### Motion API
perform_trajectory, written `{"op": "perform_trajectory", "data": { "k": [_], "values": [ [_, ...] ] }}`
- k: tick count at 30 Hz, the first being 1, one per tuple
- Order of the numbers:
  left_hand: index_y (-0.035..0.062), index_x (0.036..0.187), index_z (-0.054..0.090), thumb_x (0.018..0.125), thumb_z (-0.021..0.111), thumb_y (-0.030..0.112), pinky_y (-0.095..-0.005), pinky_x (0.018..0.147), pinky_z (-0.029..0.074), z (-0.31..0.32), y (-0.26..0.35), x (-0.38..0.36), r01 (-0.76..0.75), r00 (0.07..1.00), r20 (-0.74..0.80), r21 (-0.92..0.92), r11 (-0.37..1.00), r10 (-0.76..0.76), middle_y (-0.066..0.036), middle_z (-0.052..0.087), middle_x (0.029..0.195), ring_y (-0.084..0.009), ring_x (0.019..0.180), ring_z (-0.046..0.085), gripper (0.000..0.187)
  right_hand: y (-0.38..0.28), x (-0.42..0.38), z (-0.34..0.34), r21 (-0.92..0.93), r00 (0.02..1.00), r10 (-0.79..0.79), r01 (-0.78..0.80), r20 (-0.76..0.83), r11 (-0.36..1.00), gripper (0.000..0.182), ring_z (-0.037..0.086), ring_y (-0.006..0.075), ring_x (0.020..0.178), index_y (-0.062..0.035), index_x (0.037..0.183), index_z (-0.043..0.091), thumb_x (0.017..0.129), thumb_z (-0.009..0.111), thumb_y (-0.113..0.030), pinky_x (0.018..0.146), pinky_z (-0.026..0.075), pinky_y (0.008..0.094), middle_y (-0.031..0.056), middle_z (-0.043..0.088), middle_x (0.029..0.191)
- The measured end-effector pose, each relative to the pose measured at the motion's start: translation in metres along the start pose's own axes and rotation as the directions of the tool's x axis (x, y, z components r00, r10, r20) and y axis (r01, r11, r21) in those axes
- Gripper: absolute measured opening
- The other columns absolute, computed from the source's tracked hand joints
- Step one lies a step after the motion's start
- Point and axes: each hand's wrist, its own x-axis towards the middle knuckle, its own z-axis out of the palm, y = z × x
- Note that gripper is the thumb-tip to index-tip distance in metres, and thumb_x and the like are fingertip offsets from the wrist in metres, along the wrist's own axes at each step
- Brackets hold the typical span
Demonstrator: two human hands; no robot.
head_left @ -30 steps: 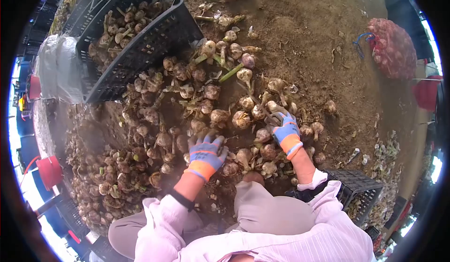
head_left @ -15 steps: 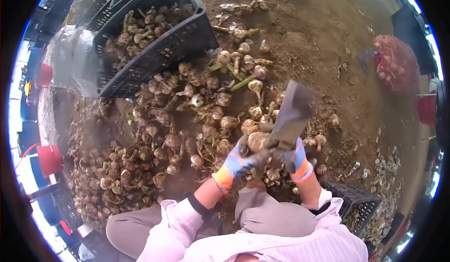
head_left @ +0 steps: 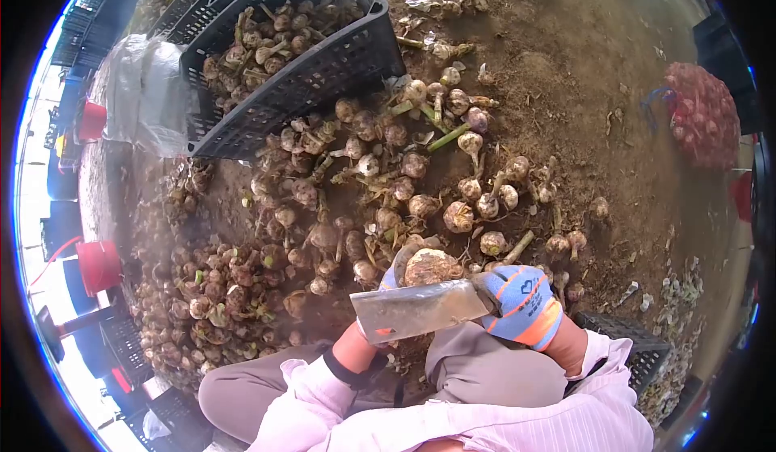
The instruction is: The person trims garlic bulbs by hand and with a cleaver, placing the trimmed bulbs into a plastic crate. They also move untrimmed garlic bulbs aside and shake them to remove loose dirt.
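My right hand [head_left: 524, 302], in a blue and orange glove, is closed around the handle of a cleaver [head_left: 416, 310]. The wide blade points left across my lap, its flat face toward me. Just beyond the blade, a large garlic bulb [head_left: 432, 267] rests in my left hand [head_left: 390, 278], which is gloved too and mostly hidden by the steel. The blade's upper edge overlaps the bulb's lower side in this view. Loose garlic bulbs [head_left: 458, 217] with stems and roots lie on the soil just past my hands.
A black crate [head_left: 323, 68] of garlic stands at upper left, beside clear plastic sheeting [head_left: 149, 96]. Heaped garlic [head_left: 218, 290] covers the ground at left. A red mesh sack [head_left: 702, 117] sits far right. Another black crate [head_left: 647, 363] is near my right knee. A red bucket [head_left: 99, 266] stands far left.
The cleaver has swung from pointing up and away to lying crosswise, pointing left. The bulb in my left hand has turned a pale face upward. The whole view has shifted slightly.
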Motion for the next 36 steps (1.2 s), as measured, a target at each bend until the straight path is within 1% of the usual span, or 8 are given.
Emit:
{"op": "perform_trajectory", "data": {
  "k": [5, 8, 13, 16, 21, 25, 27, 36],
  "values": [
    [0.0107, 0.133, 0.034, 0.081, 0.063, 0.006, -0.0385, 0.096, 0.044, -0.018, -0.01, 0.002, -0.125, 0.991, -0.019, 0.277, 0.953, 0.135, -0.008, 0.049, 0.124, -0.0223, 0.11, 0.052, 0.06, 0.001, 0.004, 0.004, -0.018, 1.0, -0.01, 0.01, 0.001, 1.0, 0.044, 0.059, 0.0313, 0.077, -0.0083, 0.101, 0.056, 0.06, 0.069, -0.022, 0.068, 0.047, 0.0409, 0.0136, 0.059, 0.081],
    [0.0076, 0.132, 0.035, 0.078, 0.067, 0.008, -0.0399, 0.098, 0.042, -0.04, -0.02, 0.003, 0.309, 0.923, 0.305, -0.22, 0.925, -0.236, -0.01, 0.049, 0.124, -0.023, 0.111, 0.052, 0.063, 0.037, 0.009, 0.034, -0.153, 0.983, 0.159, -0.171, -0.089, 0.973, 0.026, 0.06, 0.0317, 0.073, -0.0076, 0.085, 0.058, 0.063, 0.066, -0.018, 0.063, 0.048, 0.04, 0.0143, 0.06, 0.076],
    [0.0046, 0.124, 0.044, 0.072, 0.073, 0.025, -0.0375, 0.091, 0.046, 0.033, 0.021, -0.01, -0.225, 0.964, 0.053, 0.685, 0.693, 0.261, -0.011, 0.057, 0.113, -0.024, 0.102, 0.057, 0.063, 0.03, -0.002, 0.013, 0.366, 0.901, 0.297, -0.174, -0.315, 0.914, 0.026, 0.06, 0.0364, 0.075, -0.0058, 0.09, 0.062, 0.064, 0.06, -0.007, 0.067, 0.05, 0.042, 0.0172, 0.062, 0.081],
    [0.0114, 0.127, 0.04, 0.071, 0.077, 0.017, -0.0382, 0.093, 0.045, 0.025, 0.028, 0.009, 0.244, 0.936, -0.08, -0.559, 0.793, -0.344, -0.009, 0.056, 0.114, -0.0234, 0.103, 0.056, 0.067, 0.006, -0.005, -0.002, 0.199, 0.985, -0.017, 0.052, -0.172, 0.979, 0.036, 0.059, 0.0335, 0.076, -0.0077, 0.093, 0.061, 0.059, 0.065, -0.014, 0.068, 0.048, 0.0419, 0.014, 0.06, 0.081],
    [0.0077, 0.13, 0.031, 0.077, 0.07, 0.008, -0.0357, 0.09, 0.048, 0.026, 0.013, 0.0, -0.146, 0.984, -0.035, 0.4, 0.905, 0.175, -0.011, 0.052, 0.115, -0.0216, 0.104, 0.056, 0.066, -0.003, -0.001, -0.008, 0.056, 0.996, -0.09, 0.091, -0.025, 0.994, 0.042, 0.058, 0.0305, 0.077, -0.0087, 0.094, 0.058, 0.055, 0.07, -0.021, 0.066, 0.046, 0.0413, 0.0112, 0.058, 0.08],
    [0.0069, 0.129, 0.032, 0.07, 0.075, 0.004, -0.0348, 0.09, 0.048, 0.036, 0.016, -0.005, 0.033, 0.972, -0.225, -0.164, 0.986, -0.07, -0.011, 0.051, 0.116, -0.0202, 0.103, 0.056, 0.073, -0.002, -0.001, -0.006, 0.001, 0.995, -0.102, 0.102, -0.005, 0.995, 0.043, 0.059, 0.0294, 0.078, -0.0084, 0.09, 0.057, 0.054, 0.072, -0.026, 0.066, 0.046, 0.0403, 0.01, 0.058, 0.081],
    [0.0059, 0.128, 0.034, 0.075, 0.071, 0.007, -0.0353, 0.089, 0.048, 0.01, 0.0, -0.005, -0.065, 0.99, -0.085, 0.427, 0.902, 0.112, -0.011, 0.052, 0.115, -0.0199, 0.101, 0.056, 0.065, 0.0, -0.002, -0.004, -0.005, 0.991, -0.125, 0.125, -0.039, 0.992, 0.042, 0.059, 0.0296, 0.077, -0.0083, 0.089, 0.057, 0.054, 0.072, -0.025, 0.065, 0.046, 0.04, 0.01, 0.058, 0.081],
    [0.001, 0.122, 0.044, 0.061, 0.077, 0.012, -0.0331, 0.089, 0.047, 0.026, 0.019, -0.02, -0.082, 0.986, 0.166, 0.55, 0.831, -0.012, -0.012, 0.058, 0.109, -0.0197, 0.098, 0.058, 0.07, 0.113, 0.002, 0.039, 0.189, 0.734, 0.524, -0.494, -0.432, 0.849, 0.018, 0.063, 0.0341, 0.074, -0.0057, 0.091, 0.061, 0.08, 0.062, -0.02, 0.065, 0.049, 0.0407, 0.0171, 0.065, 0.081]
  ]
}}
